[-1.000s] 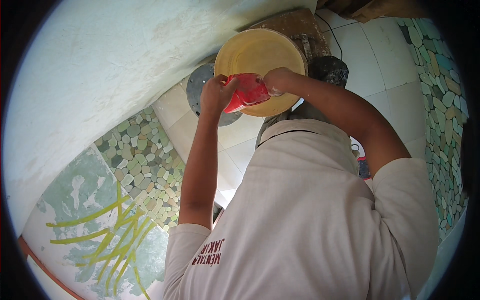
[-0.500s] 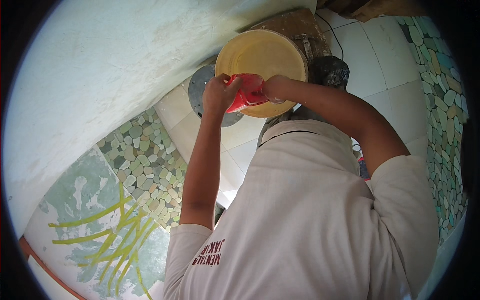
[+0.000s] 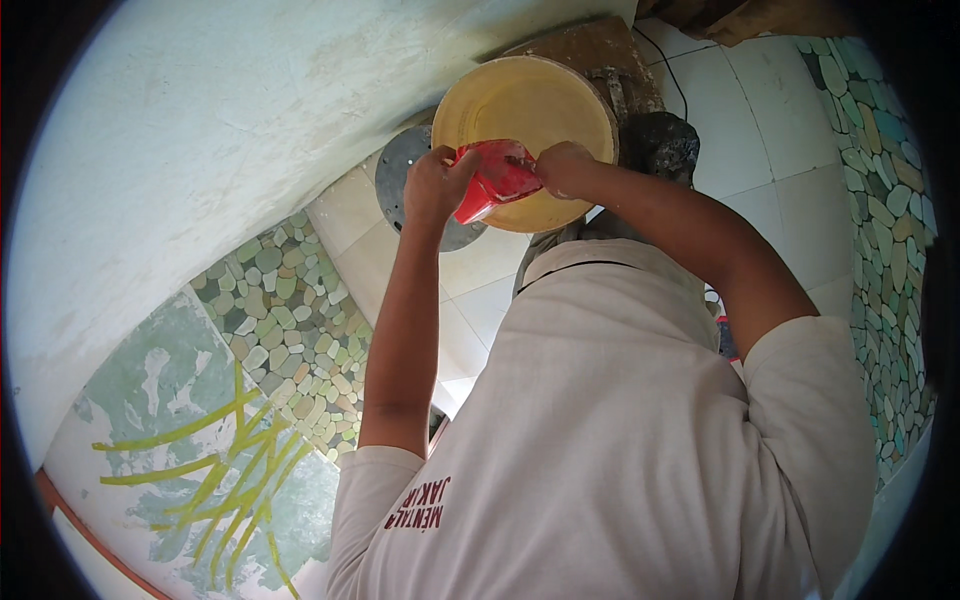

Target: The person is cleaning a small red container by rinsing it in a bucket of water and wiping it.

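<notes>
Over a round yellowish basin (image 3: pixel 540 90), both my hands are at a red plastic container (image 3: pixel 500 172) with pale smears on it. I cannot tell whether it is stiff or soft. My left hand (image 3: pixel 438 185) grips its left side, thumb on the near face. At the right corner, my right hand (image 3: pixel 568 170) is closed against the rim, its fingertips partly hidden. The container is tilted, with its darker inside facing up. The basin holds a smooth yellowish layer or liquid; which one is unclear.
A grey perforated disc (image 3: pixel 392 180) lies left of the basin, by the white wall (image 3: pixel 200 130). Beyond stands a worn brown board (image 3: pixel 570 45) with a hammer-like tool (image 3: pixel 612 95). A dark bundle (image 3: pixel 662 145) sits at right. Pebble tiling (image 3: pixel 290 330) covers part of the floor.
My right hand has moved slightly right and up, from over the container to its corner. The container has turned a little, showing more of its inside. My left hand keeps its grip.
</notes>
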### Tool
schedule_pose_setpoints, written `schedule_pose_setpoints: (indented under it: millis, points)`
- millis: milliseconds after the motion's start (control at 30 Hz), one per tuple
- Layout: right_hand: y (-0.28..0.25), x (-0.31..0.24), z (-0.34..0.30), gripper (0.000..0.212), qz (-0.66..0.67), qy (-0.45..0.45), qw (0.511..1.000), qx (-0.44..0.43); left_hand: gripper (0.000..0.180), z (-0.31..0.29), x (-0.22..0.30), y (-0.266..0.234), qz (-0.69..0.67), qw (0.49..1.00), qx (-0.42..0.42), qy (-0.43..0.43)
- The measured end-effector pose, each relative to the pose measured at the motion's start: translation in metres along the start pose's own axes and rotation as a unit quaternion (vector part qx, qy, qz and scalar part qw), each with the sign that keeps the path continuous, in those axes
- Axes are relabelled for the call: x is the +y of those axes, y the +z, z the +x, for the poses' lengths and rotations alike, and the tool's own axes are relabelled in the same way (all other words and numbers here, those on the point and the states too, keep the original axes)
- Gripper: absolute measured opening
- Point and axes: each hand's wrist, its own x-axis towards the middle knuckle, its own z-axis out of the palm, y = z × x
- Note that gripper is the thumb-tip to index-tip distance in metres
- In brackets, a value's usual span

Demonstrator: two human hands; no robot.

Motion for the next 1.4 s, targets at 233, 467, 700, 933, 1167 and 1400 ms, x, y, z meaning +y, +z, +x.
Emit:
schedule_pose_setpoints:
  millis: [233, 467, 700, 933, 1167, 1400]
  points:
    - [-0.001, 0.008, -0.018, 0.024, 0.029, 0.046, 0.997, 0.061, 0.049, 0.002, -0.006, 0.001, -0.004, 1.000, 0.015, -0.009]
    - [-0.024, 0.009, -0.002, 0.062, -0.102, -0.145, 0.981, -0.073, 0.047, -0.003, 0.004, -0.002, 0.015, 1.000, 0.010, 0.002]
    - [-0.071, -0.029, -0.014, 0.056, -0.148, -0.124, 0.970, -0.147, 0.044, -0.007, 0.019, -0.003, 0.044, 0.997, 0.025, 0.063]
    - [-0.097, -0.044, -0.024, 0.048, -0.082, -0.115, 0.988, -0.066, 0.043, -0.011, 0.022, -0.008, 0.081, 0.990, -0.005, 0.113]
    - [-0.045, -0.034, 0.016, 0.044, -0.037, -0.088, 0.993, -0.068, 0.042, -0.005, 0.016, -0.011, 0.064, 0.994, -0.003, 0.087]
    - [-0.006, -0.025, 0.038, 0.021, -0.074, -0.050, 0.996, -0.011, 0.041, -0.002, 0.005, -0.009, 0.001, 0.998, -0.031, 0.052]
